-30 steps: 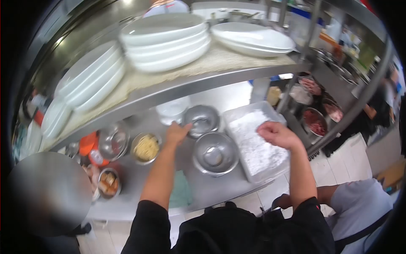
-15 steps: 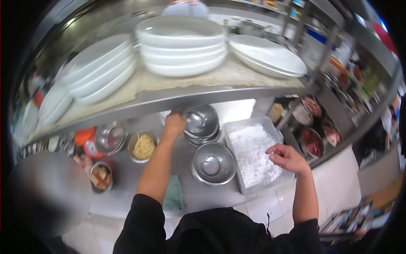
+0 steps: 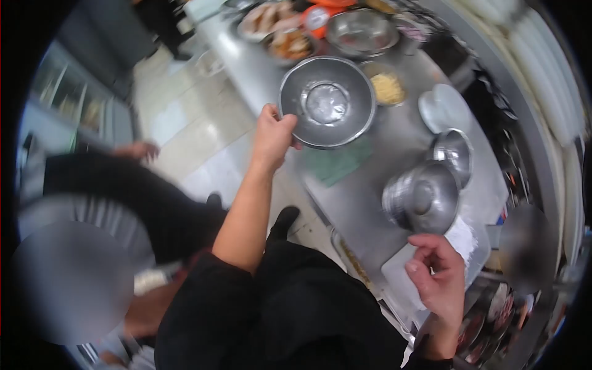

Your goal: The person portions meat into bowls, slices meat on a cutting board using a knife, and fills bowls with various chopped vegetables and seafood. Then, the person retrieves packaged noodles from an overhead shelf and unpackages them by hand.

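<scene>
The left hand [image 3: 275,137] gripped a steel mixing bowl [image 3: 327,102] by its rim, thumb inside; the bowl's mouth faced up towards the camera, showing a shiny round base, near the front edge of the steel worktop [image 3: 361,213]. Partly behind it lay a green cloth [image 3: 339,161], along that same edge. The right hand [image 3: 438,274] was loosely open, fingers curled with a gap to the thumb, over a plastic tub [image 3: 393,270] of white powder [image 3: 461,240] at the worktop's right end; contact could not be told. Just beside the tub stood nested steel bowls [image 3: 431,194], blurred, with another steel bowl [image 3: 455,154] towards the back edge. Beyond the held bowl, a bowl held yellow noodles [image 3: 387,89]; towards the left end, a pot contained brown chunks [image 3: 290,44] and a dish carried pale raw meat [image 3: 271,20].
</scene>
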Motion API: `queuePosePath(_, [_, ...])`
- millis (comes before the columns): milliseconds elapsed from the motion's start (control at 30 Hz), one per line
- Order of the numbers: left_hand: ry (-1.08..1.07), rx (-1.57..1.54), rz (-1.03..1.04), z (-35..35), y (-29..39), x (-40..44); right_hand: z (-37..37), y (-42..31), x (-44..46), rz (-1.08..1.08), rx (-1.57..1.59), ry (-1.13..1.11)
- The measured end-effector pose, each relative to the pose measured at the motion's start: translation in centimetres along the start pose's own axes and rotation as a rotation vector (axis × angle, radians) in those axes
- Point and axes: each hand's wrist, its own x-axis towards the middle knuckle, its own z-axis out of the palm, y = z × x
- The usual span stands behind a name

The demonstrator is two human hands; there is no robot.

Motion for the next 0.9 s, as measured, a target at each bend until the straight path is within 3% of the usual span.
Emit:
queuePosePath(133, [0.042, -0.202, -0.042, -6.0, -3.5, -8.0, 8.6, 2.4, 3.1, 0.080, -0.132, -0.377])
queuePosePath(267, [0.178, -0.259, -0.178, -12.2, -8.3, -14.1, 17.8, 13.0, 5.7, 0.012, -0.504, -0.570])
queuePosePath(400, [0.199, -0.152, -0.450, -16.3, -15.2, -16.4, 22.5, 25.3, 10.8, -0.042, -0.784, -0.200])
queuePosePath(467, [0.166, -0.130, -0.600, -17.5, -19.7, -17.1, 22.8, 27.7, 14.1, 0.180, -0.650, 0.046])
queuePosePath(533, [0.124, -0.129, -0.691, -18.3, -23.4, -17.5, 21.0, 33.6, 17.3, 0.189, -0.951, 0.225])
queuePosePath(600, [-0.011, -0.146, -0.744, -19.2, -27.2, -17.5, 19.3, 36.7, 20.2, 0.210, -0.977, 0.217])
queuePosePath(633, [-0.059, -0.125, -0.799, -19.5, -28.6, -17.2, 18.6, 37.8, 21.8, 0.231, -0.844, 0.117])
queuePosePath(767, [-0.181, -0.153, -0.852, -19.4, -32.9, -15.8, 21.9, 37.6, 25.5, 0.168, -0.639, 0.045])
queuePosePath(833, [-0.231, -0.197, -0.898, -18.4, -33.1, -14.6, 22.8, 37.7, 26.5, 0.360, -0.434, 0.088])
queuePosePath(900, [-0.274, -0.215, -0.940, -17.2, -32.6, -13.3, 21.5, 38.0, 26.6, 0.378, -0.451, 0.094])
